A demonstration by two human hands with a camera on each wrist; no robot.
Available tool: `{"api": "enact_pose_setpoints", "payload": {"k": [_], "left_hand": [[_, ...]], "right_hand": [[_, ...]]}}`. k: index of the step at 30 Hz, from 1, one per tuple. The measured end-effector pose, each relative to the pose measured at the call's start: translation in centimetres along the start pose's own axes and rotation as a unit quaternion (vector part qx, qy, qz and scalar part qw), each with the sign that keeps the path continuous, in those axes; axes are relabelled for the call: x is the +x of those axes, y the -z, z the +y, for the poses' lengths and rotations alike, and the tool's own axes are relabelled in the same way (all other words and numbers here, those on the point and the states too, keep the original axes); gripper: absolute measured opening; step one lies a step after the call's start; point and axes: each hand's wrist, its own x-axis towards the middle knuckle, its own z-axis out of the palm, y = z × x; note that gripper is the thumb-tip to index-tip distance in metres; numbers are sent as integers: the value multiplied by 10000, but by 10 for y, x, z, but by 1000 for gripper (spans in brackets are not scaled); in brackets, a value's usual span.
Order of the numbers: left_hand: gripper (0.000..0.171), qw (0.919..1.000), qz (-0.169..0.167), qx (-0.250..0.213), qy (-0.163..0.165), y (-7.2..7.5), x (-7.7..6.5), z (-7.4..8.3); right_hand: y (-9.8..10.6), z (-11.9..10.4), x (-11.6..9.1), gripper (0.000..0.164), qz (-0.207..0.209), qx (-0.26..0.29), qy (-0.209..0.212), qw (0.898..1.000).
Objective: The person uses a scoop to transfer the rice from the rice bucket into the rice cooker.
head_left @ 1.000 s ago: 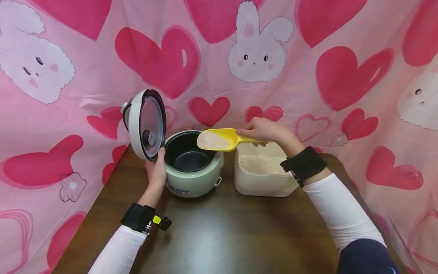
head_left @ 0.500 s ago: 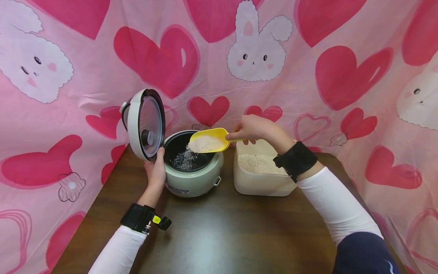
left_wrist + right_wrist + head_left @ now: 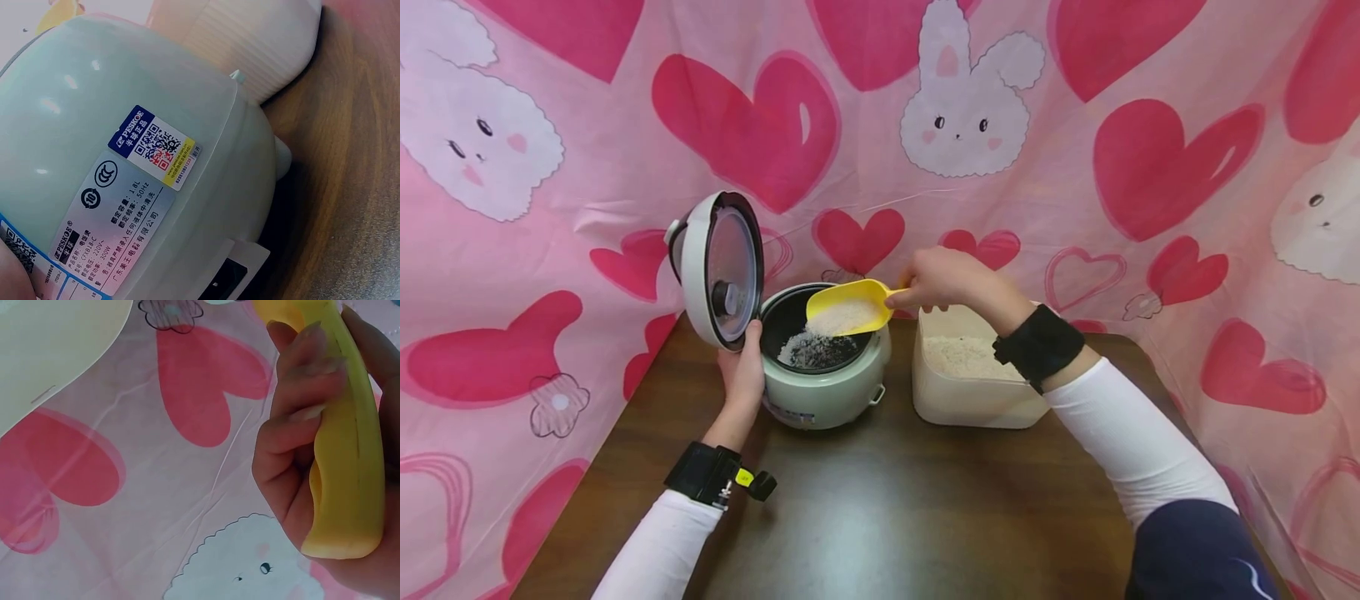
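Note:
In the head view, my right hand (image 3: 943, 277) grips the handle of a yellow scoop (image 3: 850, 290), fingers curled round it in the right wrist view. White rice (image 3: 844, 317) lies in the scoop, tilted over the pale green rice cooker (image 3: 823, 400). Grains spread across the bottom of its dark inner pot (image 3: 782, 321). My left hand (image 3: 745, 375) holds the lower edge of the raised lid (image 3: 700, 275), thumb up along the rim; its other fingers are mostly hidden. The left wrist view shows the cooker's labelled side (image 3: 181, 219).
Right of the cooker stands a cream bin (image 3: 973, 404) containing rice. Both containers sit on a brown wooden table (image 3: 880, 500). A pink cloth (image 3: 865, 167) with hearts and rabbits hangs behind and beside it.
My right hand has moved left with the scoop, which has tipped over the pot. Rice has fallen onto the pot's bottom, which was bare. My left hand and the lid have stayed put.

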Motion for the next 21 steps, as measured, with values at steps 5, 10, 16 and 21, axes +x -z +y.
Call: {"api": "enact_pose_setpoints", "payload": {"k": [5,10,16,21], "left_hand": [[56,10000,30,9,-3,0,0,-1],[55,10000,25,-8,-11,-1,-1,-1],[56,10000,2,-75,16,-1,-1,0],[57,9999,-78,-135,44,-1,0,1]], "right_hand": [[-6,-7,-2,28,422,-405,-43,9983],[-11,-12,-3,32,626,-886,-56,9941],[-17,-13,-2,36,805,-1244,86,9889],[-22,-15,-5,34,1092,-1537,351,9814]]}}
